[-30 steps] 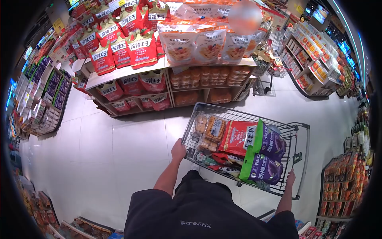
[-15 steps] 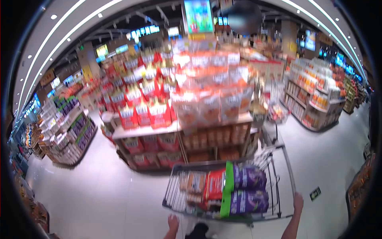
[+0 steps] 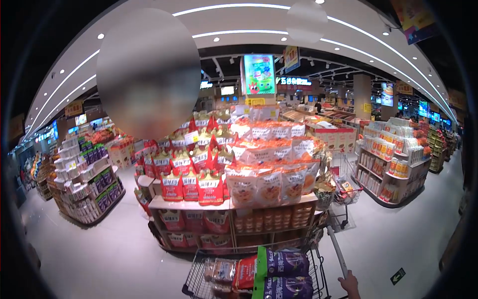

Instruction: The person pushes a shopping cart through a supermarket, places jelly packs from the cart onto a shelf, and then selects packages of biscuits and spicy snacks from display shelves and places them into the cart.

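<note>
While the right hand (image 3: pixel 350 285) grips it, the cart (image 3: pixel 337 252) is cropped below.

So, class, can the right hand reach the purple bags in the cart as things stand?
Probably yes: the purple bags lie close by, uncovered on top, though the right hand would likely first have to let go of the cart handle.

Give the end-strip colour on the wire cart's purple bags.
Green end strips, best in the head view.
</note>
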{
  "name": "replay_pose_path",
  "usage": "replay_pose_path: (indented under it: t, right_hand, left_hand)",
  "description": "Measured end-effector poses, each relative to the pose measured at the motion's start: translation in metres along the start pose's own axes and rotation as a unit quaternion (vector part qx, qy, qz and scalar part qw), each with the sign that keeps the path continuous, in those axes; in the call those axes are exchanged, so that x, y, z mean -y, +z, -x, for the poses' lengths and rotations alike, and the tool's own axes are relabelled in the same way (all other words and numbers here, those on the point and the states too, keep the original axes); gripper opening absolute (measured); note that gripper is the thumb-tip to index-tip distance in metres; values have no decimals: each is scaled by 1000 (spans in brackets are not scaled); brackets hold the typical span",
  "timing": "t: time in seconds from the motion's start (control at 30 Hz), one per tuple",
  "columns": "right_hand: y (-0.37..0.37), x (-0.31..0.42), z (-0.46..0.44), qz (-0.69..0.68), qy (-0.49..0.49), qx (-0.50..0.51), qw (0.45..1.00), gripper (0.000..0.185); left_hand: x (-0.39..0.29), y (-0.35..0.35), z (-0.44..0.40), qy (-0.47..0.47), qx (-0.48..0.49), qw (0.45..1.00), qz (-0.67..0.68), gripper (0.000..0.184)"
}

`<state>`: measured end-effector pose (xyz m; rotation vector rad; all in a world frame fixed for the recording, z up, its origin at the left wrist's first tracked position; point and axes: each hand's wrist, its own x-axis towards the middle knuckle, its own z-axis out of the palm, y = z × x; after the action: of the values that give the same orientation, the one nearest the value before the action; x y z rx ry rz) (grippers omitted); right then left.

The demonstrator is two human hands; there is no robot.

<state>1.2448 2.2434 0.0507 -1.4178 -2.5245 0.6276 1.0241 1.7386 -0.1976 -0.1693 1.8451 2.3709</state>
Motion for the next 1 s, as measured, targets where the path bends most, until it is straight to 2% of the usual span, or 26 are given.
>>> replay_pose_path:
  t: [0.03, 0.07, 0.1, 0.13, 0.17, 0.2, 0.27, 0.33, 0.4, 0.43, 0.5, 0.53, 0.6, 0.63, 0.67, 0.73, 0.77, 0.8, 0.83, 0.87, 0.93, 0.97, 1.0]
  right_hand:
    - [6, 6, 6, 17, -5, 14, 1000, 62]
    - [13, 12, 11, 0, -15, 21, 1000, 72]
    - [19, 18, 10, -16, -26, 29, 999, 84]
    - [38, 11, 3, 7, -37, 47, 998, 84]
    - [63, 1, 0, -34, -70, 28, 997, 85]
    - [84, -10, -6, -77, -102, 11, 992, 88]
    - [112, -12, -6, -151, -116, 46, 981, 92]
    - [129, -1, 4, -163, -131, 70, 975, 94]
    - [81, 84, 59, -191, -60, 147, 969, 93]
    - [79, 107, 75, -185, -64, 154, 968, 93]
    - [79, 136, 95, -179, -82, 159, 967, 81]
    - [82, 145, 95, -175, -84, 164, 967, 81]
    - [86, 160, 91, -148, -119, 211, 959, 58]
    - [79, 181, 95, -109, -150, 184, 965, 35]
    - [82, 190, 90, -109, -155, 183, 965, 35]
    - [101, 214, 70, -12, -316, 140, 938, 20]
    - [108, 239, 74, -68, -311, 69, 945, 14]
    - [121, 265, 73, -69, -321, 72, 942, 14]
    - [138, 293, 72, -132, -419, -39, 898, 12]
    - [148, 320, 81, -196, -502, -147, 830, 10]
    - [168, 361, 110, -135, -584, -62, 798, 8]
    - [185, 370, 107, -139, -625, 22, 767, 10]
    - [199, 373, 108, -144, -630, 31, 763, 10]
  left_hand:
    - [-2, -6, -3, 6, -3, 999, 39, 67]
    - [-6, -12, -8, 13, -12, 997, 79, 75]
    - [37, -43, -33, 69, -95, 993, -17, 39]
    - [-20, -16, 4, -97, -149, 983, 36, 42]
    - [-65, -8, 23, -140, -148, 979, 3, 46]
    - [-76, -11, 26, -134, -159, 977, -38, 46]
    - [-92, -19, 34, -115, -155, 981, -38, 47]
    - [-105, -24, 37, -109, -169, 979, -27, 47]
    - [-122, -31, 35, -102, -146, 983, -34, 46]
    - [-127, -35, 34, -106, -154, 982, -32, 46]
    - [-128, -45, 27, -85, -167, 980, -62, 47]
    - [-122, -54, 22, -88, -172, 979, -60, 47]
    - [-105, -71, 9, -3, -189, 972, -138, 46]
    - [-132, -68, 15, -26, -200, 969, -143, 46]
    - [-144, -72, 18, -24, -201, 969, -139, 46]
    - [-163, -84, 16, -12, -213, 954, -209, 46]
    - [-174, -90, 20, -8, -220, 954, -205, 46]
    - [-185, -96, 26, -8, -222, 955, -196, 45]
    - [-191, -104, 30, -10, -225, 956, -189, 44]
    - [-191, -114, 34, -11, -238, 953, -188, 44]
    - [-187, -132, 45, 45, -255, 932, -254, 40]
    - [-197, -133, 55, 94, -272, 922, -261, 32]
    - [-209, -135, 64, 92, -282, 918, -264, 32]
